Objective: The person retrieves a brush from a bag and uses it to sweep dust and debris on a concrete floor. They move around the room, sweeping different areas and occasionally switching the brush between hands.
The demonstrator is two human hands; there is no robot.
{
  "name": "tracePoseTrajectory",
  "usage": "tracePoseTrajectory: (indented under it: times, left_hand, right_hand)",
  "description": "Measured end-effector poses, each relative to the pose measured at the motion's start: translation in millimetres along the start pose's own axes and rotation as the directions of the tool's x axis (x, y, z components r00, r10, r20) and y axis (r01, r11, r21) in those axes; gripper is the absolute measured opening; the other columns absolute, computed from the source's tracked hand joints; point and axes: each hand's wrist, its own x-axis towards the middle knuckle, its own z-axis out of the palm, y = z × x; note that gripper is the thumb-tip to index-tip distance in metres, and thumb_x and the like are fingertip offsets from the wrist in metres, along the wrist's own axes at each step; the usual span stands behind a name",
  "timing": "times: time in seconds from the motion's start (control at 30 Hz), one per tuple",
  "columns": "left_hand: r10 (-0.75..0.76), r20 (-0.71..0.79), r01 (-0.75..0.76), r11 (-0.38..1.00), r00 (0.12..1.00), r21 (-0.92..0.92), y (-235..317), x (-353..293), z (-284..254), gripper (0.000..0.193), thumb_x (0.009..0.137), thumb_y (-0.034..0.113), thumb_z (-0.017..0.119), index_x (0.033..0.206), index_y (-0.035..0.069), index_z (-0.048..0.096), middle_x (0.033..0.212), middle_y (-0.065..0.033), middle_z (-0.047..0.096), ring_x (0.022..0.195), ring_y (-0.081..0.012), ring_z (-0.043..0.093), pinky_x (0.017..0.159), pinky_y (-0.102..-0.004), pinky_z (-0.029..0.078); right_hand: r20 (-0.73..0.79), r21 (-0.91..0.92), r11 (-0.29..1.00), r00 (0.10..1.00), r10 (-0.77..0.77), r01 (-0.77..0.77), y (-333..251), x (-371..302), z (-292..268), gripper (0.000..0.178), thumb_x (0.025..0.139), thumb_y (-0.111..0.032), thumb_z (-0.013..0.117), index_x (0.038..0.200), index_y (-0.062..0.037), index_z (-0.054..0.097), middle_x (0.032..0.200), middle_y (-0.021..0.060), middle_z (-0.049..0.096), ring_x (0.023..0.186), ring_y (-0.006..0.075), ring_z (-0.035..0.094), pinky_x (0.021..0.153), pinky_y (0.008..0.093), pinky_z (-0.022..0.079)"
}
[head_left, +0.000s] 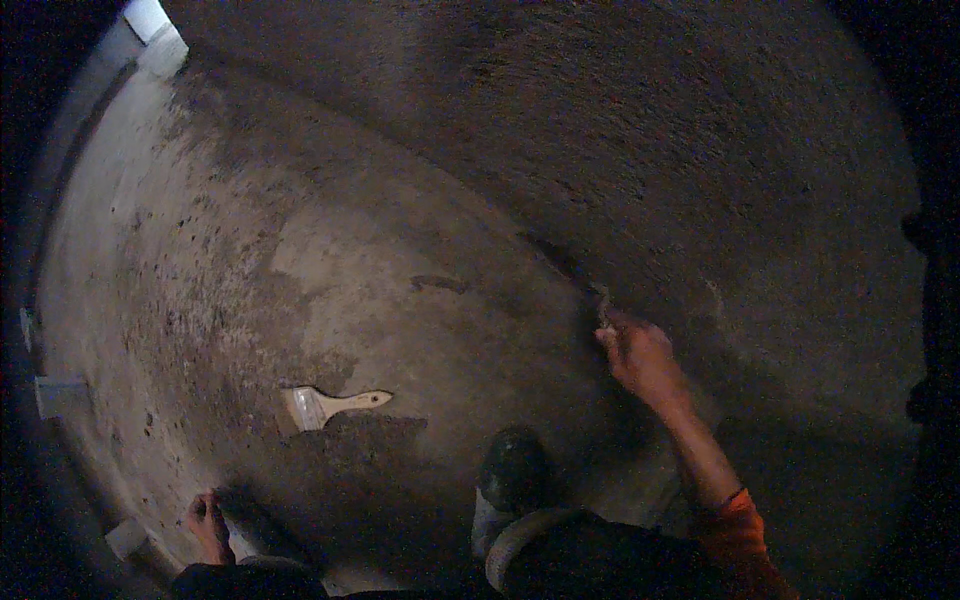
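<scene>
**Whitish strip (pixel 603 298) in the right hand (pixel 640 355), at the foot of a dark wall**

The strip sits at the fingertips, near the line where the floor (pixel 390 240) meets the rough wall (pixel 640 130); the light is too dim to tell what it is. The right-hand fingers are closed around it, below an orange sleeve (pixel 735 525). Left of this hand, well apart, a flat brush (pixel 340 404) lies on the floor, its wooden handle pointing right. Dark-toed footwear (pixel 516 470) stands between brush and right forearm. At lower left, the left hand (pixel 208 525) has its fingers curled; I cannot tell whether they hold anything.
</scene>
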Motion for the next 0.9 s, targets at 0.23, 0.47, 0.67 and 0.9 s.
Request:
tracePoseTrajectory:
  times: [0.23,0.47,0.67,0.9]
  left_hand:
    - [-0.017,-0.012,0.017,1.000,1.000,-0.020,-1.8,8.5,-1.8,0.032,0.097,0.027,0.065,0.075,0.005,0.057,0.072,0.0034,0.054,0.067,-0.0078,0.040,0.059,-0.0271,0.030]
    - [-0.009,0.053,0.009,1.000,0.999,0.005,4.9,15.4,-10.2,0.035,0.097,0.026,0.064,0.071,0.006,0.054,0.070,0.0048,0.050,0.066,-0.0074,0.039,0.059,-0.0267,0.029]
    - [-0.016,0.013,0.016,0.999,1.000,0.046,28.1,5.4,-14.2,0.032,0.097,0.024,0.064,0.071,0.007,0.054,0.067,0.0046,0.048,0.063,-0.0070,0.037,0.056,-0.0274,0.028]
    - [0.048,-0.027,-0.047,0.998,0.998,0.046,12.6,16.9,-17.5,0.030,0.095,0.023,0.066,0.073,0.005,0.058,0.065,0.0047,0.048,0.060,-0.0071,0.037,0.055,-0.0281,0.028]
  right_hand:
    - [-0.111,-0.027,0.999,0.994,0.016,-0.019,-28.9,-8.2,-9.0,0.032,0.095,-0.028,0.062,0.118,-0.0059,0.066,0.097,0.0242,0.070,0.085,0.0446,0.066,0.076,0.0527,0.053]
    - [-0.023,-0.104,0.993,0.998,0.055,-0.057,-47.0,-5.8,-2.2,0.037,0.095,-0.032,0.062,0.121,-0.0059,0.065,0.098,0.0249,0.070,0.085,0.0448,0.067,0.077,0.0528,0.054]
    - [0.028,-0.085,0.996,0.999,0.042,-0.040,-47.5,-5.6,16.3,0.033,0.096,-0.029,0.061,0.119,-0.0055,0.064,0.101,0.0253,0.069,0.085,0.0473,0.065,0.075,0.0540,0.052]
    - [0.135,-0.062,0.991,0.983,0.127,-0.120,-45.2,-8.3,33.4,0.034,0.098,-0.031,0.058,0.119,-0.0044,0.064,0.100,0.0237,0.070,0.085,0.0465,0.066,0.075,0.0545,0.051]
